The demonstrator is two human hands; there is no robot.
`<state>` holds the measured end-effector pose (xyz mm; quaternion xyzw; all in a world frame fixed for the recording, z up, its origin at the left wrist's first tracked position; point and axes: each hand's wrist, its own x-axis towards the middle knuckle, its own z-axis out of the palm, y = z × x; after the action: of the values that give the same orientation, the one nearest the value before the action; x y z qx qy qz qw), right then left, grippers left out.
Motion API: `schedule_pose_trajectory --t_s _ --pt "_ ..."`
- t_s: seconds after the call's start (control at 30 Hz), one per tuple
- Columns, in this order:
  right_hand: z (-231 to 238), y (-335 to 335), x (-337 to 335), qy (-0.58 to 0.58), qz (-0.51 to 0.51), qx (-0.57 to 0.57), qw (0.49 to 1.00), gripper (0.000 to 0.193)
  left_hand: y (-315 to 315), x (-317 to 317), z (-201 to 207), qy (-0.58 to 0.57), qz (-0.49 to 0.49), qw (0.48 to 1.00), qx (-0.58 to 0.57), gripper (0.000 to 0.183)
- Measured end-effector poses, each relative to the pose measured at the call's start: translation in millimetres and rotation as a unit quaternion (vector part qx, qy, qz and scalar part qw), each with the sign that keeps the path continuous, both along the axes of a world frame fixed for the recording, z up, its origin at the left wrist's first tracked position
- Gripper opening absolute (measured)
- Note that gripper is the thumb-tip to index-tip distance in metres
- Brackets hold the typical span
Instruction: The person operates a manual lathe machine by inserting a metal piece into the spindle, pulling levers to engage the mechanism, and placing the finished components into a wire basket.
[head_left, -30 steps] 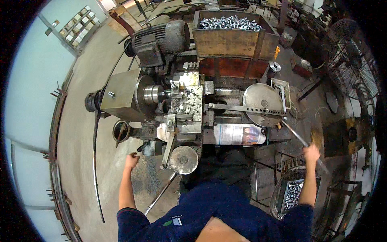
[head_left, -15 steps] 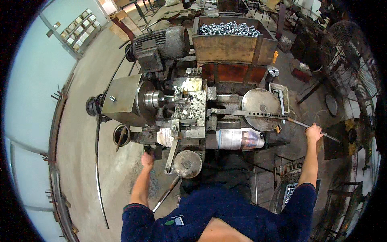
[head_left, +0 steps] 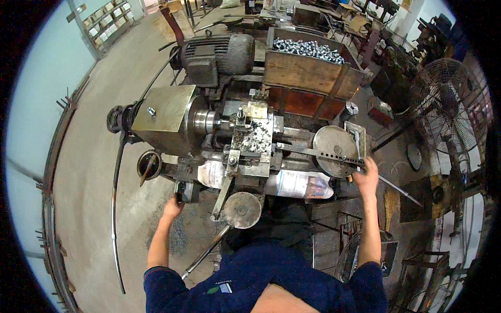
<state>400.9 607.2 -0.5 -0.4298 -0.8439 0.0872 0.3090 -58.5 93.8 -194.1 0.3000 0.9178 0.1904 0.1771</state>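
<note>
A small lathe [head_left: 164,112] stands before me, its round chuck [head_left: 201,122] facing a carriage [head_left: 253,138] strewn with metal chips. A long lever [head_left: 334,155], a flat bar with a row of holes extended by a round rod, runs right from the carriage over a round metal disc [head_left: 334,143]. My right hand [head_left: 367,177] is closed around this lever near where bar meets rod. Below the lathe's left part, my left hand [head_left: 173,207] is closed at a dark block [head_left: 188,192]; what its fingers hold is hidden. A lower lever [head_left: 223,197] with another disc [head_left: 242,210] lies between my arms.
Behind the carriage stands a wooden box [head_left: 313,73] heaped with shiny metal parts [head_left: 308,49]. A motor [head_left: 222,55] sits at the back left. A bowl [head_left: 149,165] with a stick is left of my left hand. A fan [head_left: 446,104] stands far right.
My right hand has slid from the rod's outer part inward, nearer the holed bar. My left hand has come up against the dark block. The whole view has shifted a little.
</note>
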Motion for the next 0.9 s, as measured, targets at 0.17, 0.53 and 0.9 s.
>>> schedule_pose_trajectory --t_s 0.17,0.53,0.9 --pt "93.8 -70.9 -171.9 0.060 0.362 0.055 0.928 0.046 -35.9 -53.2 99.4 -0.011 0.097 0.992 0.074 0.035" --pt "87.6 -153.7 -361.8 -0.309 0.422 0.126 0.843 0.025 -130.7 -10.9 176.6 0.353 0.247 0.901 -0.056 0.042" --pt "104.5 -149.2 -340.7 -0.261 0.384 0.156 0.872 0.022 -94.7 -16.6 208.9 -0.104 0.261 0.934 0.220 0.023"
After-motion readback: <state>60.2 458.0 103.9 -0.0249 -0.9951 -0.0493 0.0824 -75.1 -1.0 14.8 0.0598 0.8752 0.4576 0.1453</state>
